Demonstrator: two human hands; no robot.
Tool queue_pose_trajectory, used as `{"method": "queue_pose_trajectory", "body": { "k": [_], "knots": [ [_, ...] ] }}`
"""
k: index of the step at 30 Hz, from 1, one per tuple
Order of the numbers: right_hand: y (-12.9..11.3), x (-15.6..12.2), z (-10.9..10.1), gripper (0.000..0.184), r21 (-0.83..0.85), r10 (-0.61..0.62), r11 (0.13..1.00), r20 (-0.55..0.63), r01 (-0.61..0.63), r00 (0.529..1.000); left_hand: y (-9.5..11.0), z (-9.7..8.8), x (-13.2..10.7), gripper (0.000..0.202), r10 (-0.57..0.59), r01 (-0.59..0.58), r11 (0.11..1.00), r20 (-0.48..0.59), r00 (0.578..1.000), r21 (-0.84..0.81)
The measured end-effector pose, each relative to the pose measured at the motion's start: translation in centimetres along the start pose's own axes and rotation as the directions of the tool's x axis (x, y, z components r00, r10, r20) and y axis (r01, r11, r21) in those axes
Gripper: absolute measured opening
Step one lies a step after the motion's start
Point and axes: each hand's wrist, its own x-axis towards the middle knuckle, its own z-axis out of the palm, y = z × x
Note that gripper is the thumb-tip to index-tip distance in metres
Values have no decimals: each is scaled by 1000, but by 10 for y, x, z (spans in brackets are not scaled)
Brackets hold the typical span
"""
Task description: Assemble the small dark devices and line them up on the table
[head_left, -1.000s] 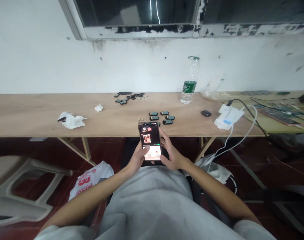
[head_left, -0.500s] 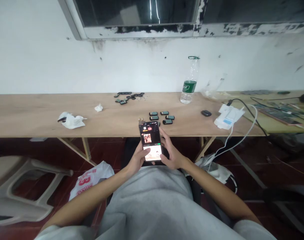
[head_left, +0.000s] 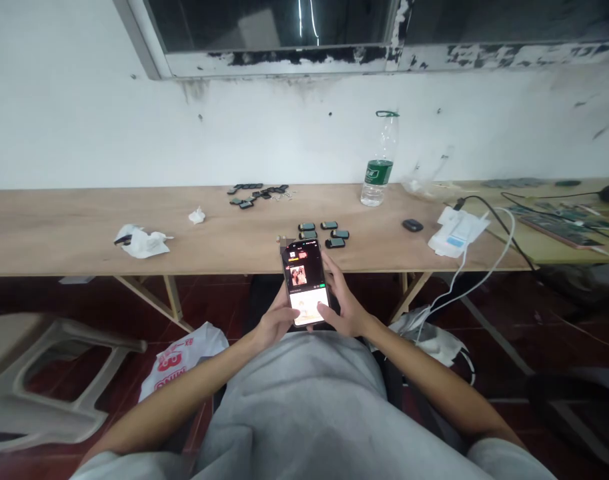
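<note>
A lit smartphone is held upright in front of my grey shirt, just below the front edge of the wooden table. My left hand grips its lower left side, thumb over the screen. My right hand wraps round its right side and back. Several small dark rectangular devices lie on the table just beyond the phone, and another cluster of small dark devices lies farther back.
A clear water bottle stands at the back right. Crumpled tissues lie at left, a white packet with cables at right. A plastic chair and a plastic bag are on the floor at left.
The phone has tilted slightly and its screen content has shifted a little. Both hands keep their hold.
</note>
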Motion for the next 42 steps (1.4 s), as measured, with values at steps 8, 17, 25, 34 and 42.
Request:
{"method": "queue_pose_trajectory", "body": {
  "k": [8, 17, 25, 34, 42],
  "knots": [
    [1, -1, 4, 94, 37, 18, 999, -46, -17, 999, -3, -1, 0, 94, -15, 15, 1000, -27, 1000, -1],
    [0, -2, 4, 92, 106, 57, 993, -57, -51, 997, 0, 5, -2, 86, -22, 20, 999, -53, 998, -26],
    [-1, -2, 4, 92, 108, 44, 993, -55, -38, 998, -2, 2, -1, 76, -29, 28, 999, -67, 997, -17],
    [-4, -1, -1, 95, 61, 11, 998, -12, -10, 1000, 0, 2, -1, 73, -40, 38, 999, -61, 997, -32],
    [-1, -1, 10, 86, -8, -3, 1000, -92, 2, 996, 0, 3, -2, 83, -42, 41, 999, -48, 998, -21]
  ]
}}
